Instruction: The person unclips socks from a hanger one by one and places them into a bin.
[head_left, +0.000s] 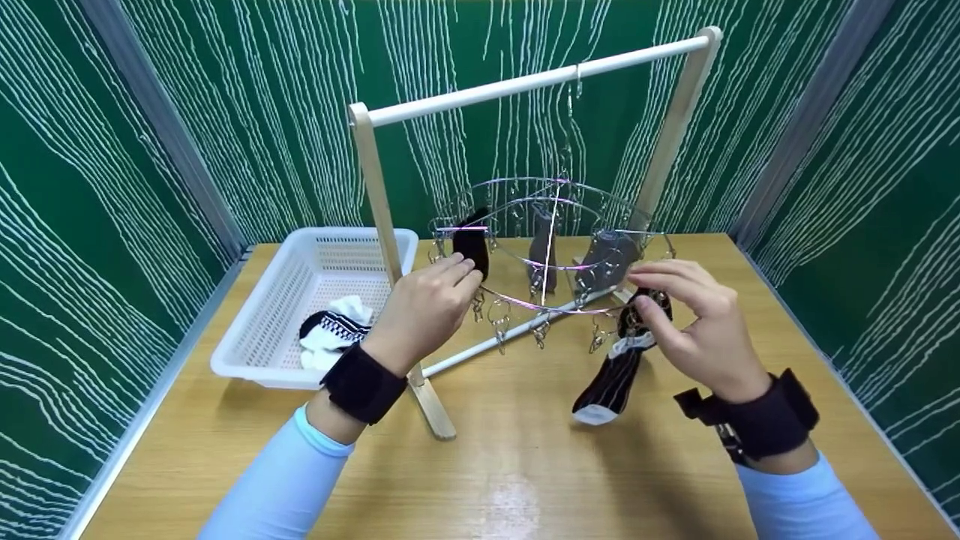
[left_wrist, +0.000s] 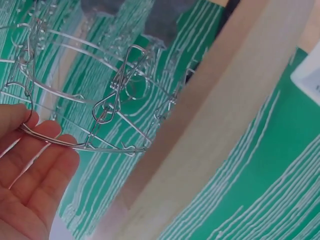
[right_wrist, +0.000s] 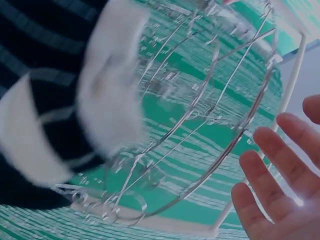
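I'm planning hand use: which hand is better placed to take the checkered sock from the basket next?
Probably the left hand: it is nearer the white plastic basket with the checkered sock, though it holds the clip hanger's rim. The right hand is empty but farther away, beside the hanging striped sock.

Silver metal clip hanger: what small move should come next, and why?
Probably move the left hand from the silver metal clip hanger to the white plastic basket: a black-and-white checkered sock lies there, and the black striped sock hangs ungripped beside the right hand.
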